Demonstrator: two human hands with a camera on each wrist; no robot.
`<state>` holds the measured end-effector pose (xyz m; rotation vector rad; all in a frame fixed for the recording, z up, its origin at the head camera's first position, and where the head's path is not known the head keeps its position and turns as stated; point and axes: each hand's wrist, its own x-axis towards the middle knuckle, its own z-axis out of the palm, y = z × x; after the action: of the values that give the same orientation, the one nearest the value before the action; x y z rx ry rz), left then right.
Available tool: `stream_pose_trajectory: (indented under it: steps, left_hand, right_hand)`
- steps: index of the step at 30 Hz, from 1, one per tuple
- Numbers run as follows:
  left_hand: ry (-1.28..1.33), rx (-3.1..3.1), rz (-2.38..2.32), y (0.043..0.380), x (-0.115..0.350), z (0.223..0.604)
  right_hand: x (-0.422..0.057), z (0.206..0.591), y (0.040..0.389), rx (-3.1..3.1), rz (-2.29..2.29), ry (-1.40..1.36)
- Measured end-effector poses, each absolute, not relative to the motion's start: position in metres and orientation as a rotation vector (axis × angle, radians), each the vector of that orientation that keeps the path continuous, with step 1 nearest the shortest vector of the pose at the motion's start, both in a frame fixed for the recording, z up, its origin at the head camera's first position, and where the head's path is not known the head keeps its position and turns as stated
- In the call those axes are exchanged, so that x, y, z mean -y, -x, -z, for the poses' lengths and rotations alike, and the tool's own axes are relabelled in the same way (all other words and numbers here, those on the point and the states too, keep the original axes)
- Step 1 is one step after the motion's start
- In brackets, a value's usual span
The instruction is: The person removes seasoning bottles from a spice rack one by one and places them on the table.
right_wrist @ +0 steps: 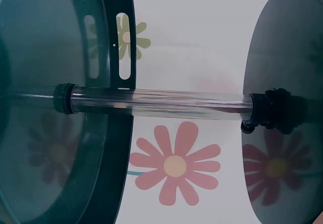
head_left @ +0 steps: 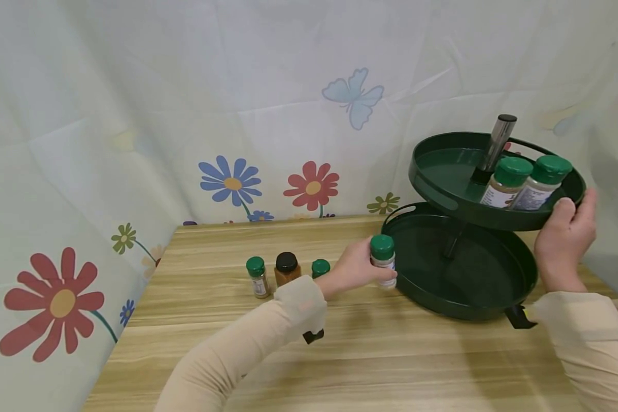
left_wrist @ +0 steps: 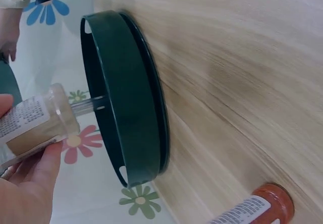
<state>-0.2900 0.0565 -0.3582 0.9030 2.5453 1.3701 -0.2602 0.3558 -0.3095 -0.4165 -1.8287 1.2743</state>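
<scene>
left hand point(head_left: 354, 266) pinches a jar point(head_left: 383, 256), near upright, just beside the left rim of the lower tray point(head_left: 474, 280); contact with the rim can't be told. right hand point(head_left: 565, 243) grips the right rim of the upper tray point(head_left: 445, 171), thumb over the edge.

risks: left tray jar point(head_left: 506, 182) and right tray jar point(head_left: 544, 180) both sit on the right hand's side of the post point(right_wrist: 166, 103). load looks lopsided; a hard tug or sudden release could rock the stand and topple them. held jar might snag its base on the lower rim if brought in low, or knock its lid on the upper tray if high. a loose pinch could drop it. left sleeve point(head_left: 257, 337) passes close to the black-lidded jar point(head_left: 287, 266); a careless elbow might tip it.

views: head gives the lids and both hands. left wrist alone shows powder only part-filling the held jar, plus a red-brown jar point(left_wrist: 272, 204). right wrist alone shows the black collar point(right_wrist: 275, 110) under the upper tray
</scene>
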Motion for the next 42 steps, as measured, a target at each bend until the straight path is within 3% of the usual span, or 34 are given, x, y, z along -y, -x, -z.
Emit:
stream_pose_trajectory:
  steps: [42]
  left_hand:
    - [-0.665,-2.617,-1.339,0.284,-0.035,0.421]
  right_hand:
    - [-0.354,0.308,0.257,1.851,-1.296,0.386]
